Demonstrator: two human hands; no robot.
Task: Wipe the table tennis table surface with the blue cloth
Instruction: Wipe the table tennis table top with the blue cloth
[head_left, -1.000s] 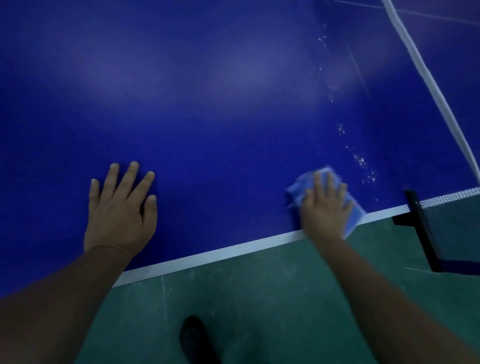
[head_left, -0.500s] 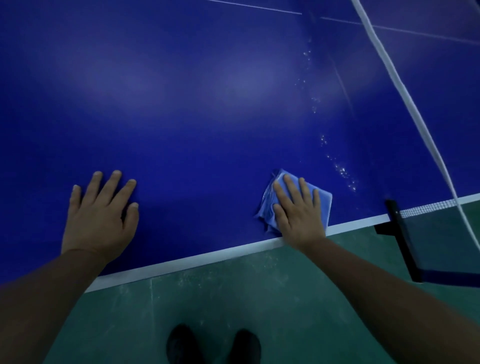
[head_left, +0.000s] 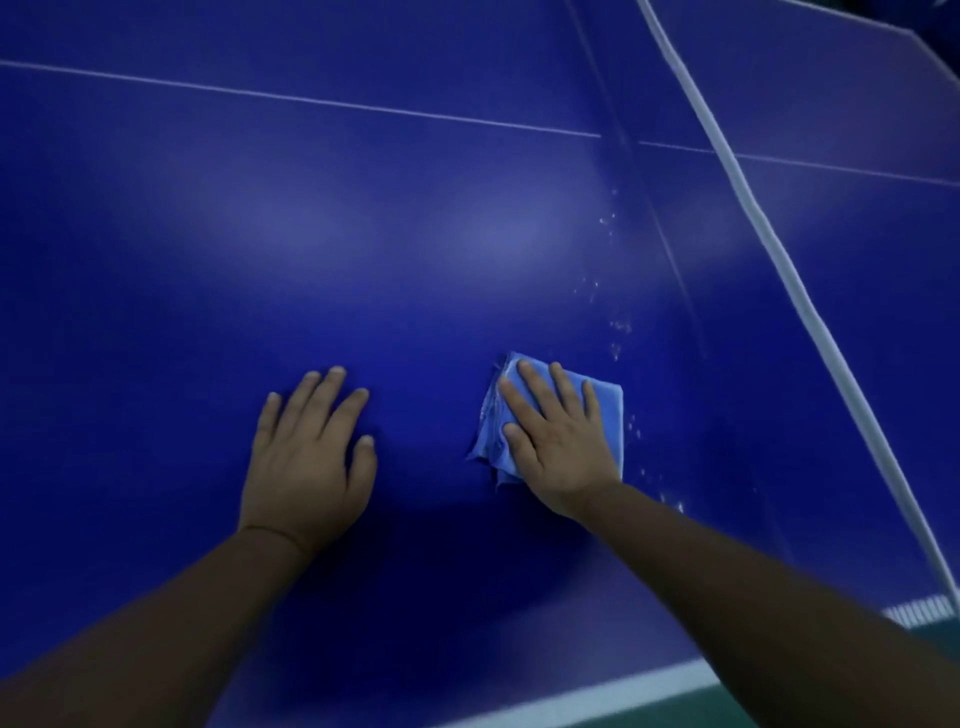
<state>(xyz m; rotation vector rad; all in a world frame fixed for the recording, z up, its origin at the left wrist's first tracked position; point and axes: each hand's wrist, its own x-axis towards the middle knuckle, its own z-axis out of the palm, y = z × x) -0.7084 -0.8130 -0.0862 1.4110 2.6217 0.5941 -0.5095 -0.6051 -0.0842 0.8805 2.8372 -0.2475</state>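
Moved farther in from white table edge (head_left: 597, 699): two hands, right hand (head_left: 553, 444) fingers spread pressing one blue cloth (head_left: 605, 410), left hand (head_left: 309, 452) flat beside.

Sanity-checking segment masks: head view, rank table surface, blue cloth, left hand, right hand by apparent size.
1. Table surface, fills most of the frame.
2-3. Left hand and right hand: look alike, so unranked.
4. Blue cloth: smallest visible area, but the right hand lies flat on it and hides part.
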